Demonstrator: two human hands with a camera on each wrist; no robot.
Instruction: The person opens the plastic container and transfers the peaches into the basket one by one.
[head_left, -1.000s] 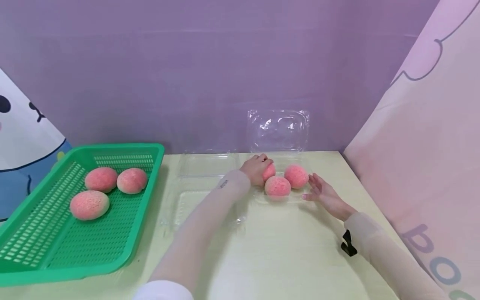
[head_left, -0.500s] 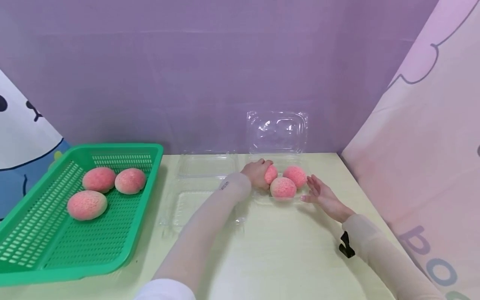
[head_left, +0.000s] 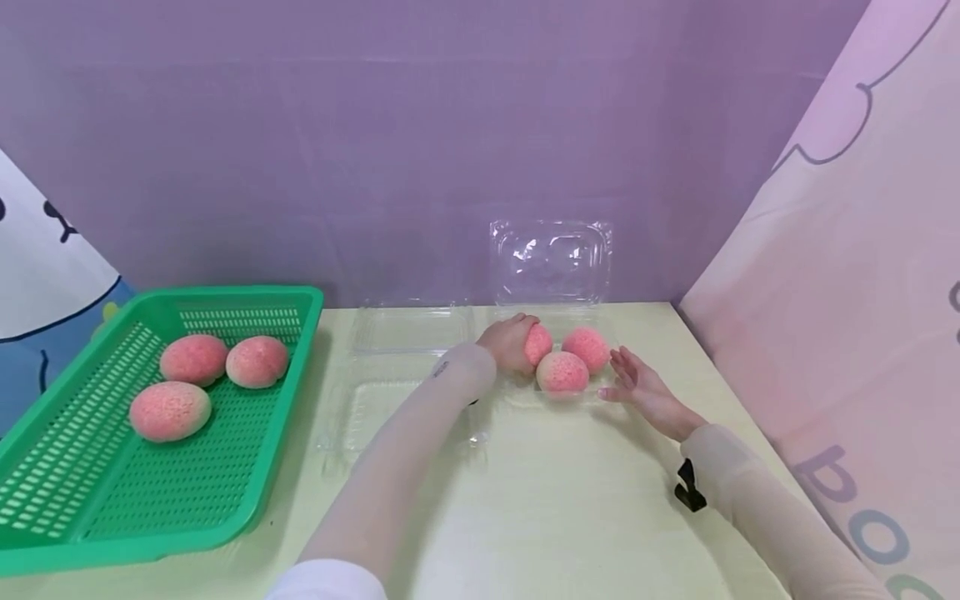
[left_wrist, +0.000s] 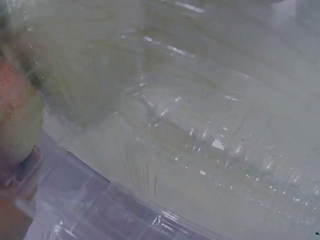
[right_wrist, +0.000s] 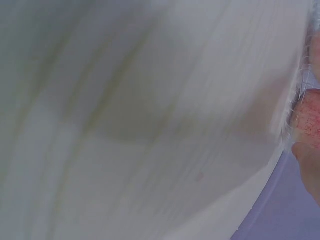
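Note:
In the head view, a clear hinged plastic box (head_left: 551, 262) stands with its lid raised at the back of the table. Three pink-and-cream peaches sit in its base: a left peach (head_left: 538, 343), a front peach (head_left: 562, 372) and a right peach (head_left: 587, 349). My left hand (head_left: 510, 343) holds the left peach from its left side, fingers curled over it and partly hidden. Beside the right peach, my right hand (head_left: 643, 390) has its fingers extended at the box's right side. The right wrist view catches a thumb (right_wrist: 307, 167) close to a peach (right_wrist: 307, 117) at its edge.
A green basket (head_left: 262, 467) on the left holds three more peaches, among them a front one (head_left: 171, 411). Between basket and peaches lies a second clear plastic box (head_left: 375, 408), unfolded, partly under my left forearm. A purple cloth (head_left: 375, 167) hangs behind the table.
The front peach has shifted right within the box, and the left peach has edged right with my left hand. My right hand stays beside the box. The head view has shifted slightly.

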